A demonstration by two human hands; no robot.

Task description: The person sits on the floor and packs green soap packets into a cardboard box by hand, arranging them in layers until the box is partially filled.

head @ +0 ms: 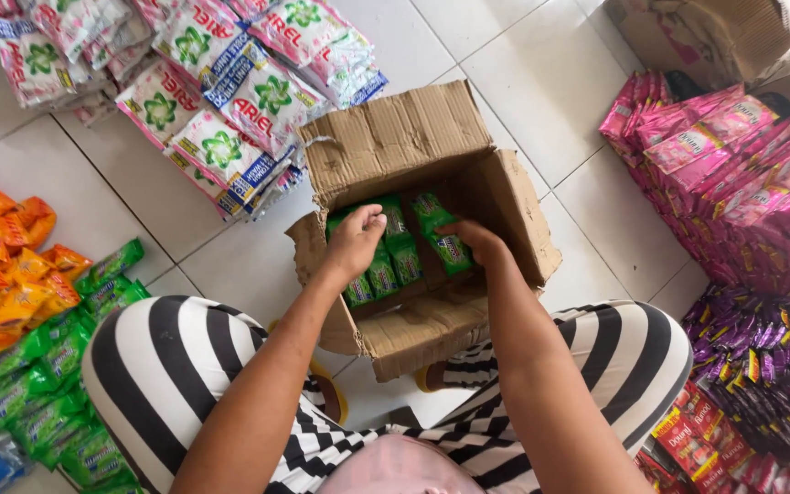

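We have both hands inside the open cardboard box (413,146) on the tiled floor (541,82). Our left hand (356,240) is curled loosely on the green sachets (393,256) packed inside, and our right hand (477,242) pinches a green sachet strip (441,233). Pink sachets (733,155) lie well apart on the right.

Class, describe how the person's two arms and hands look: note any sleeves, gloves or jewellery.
Both forearms are bare, with no sleeves in view. The left hand and right hand wear no gloves, and no watch, bracelet or ring shows. Fingers are uncovered.
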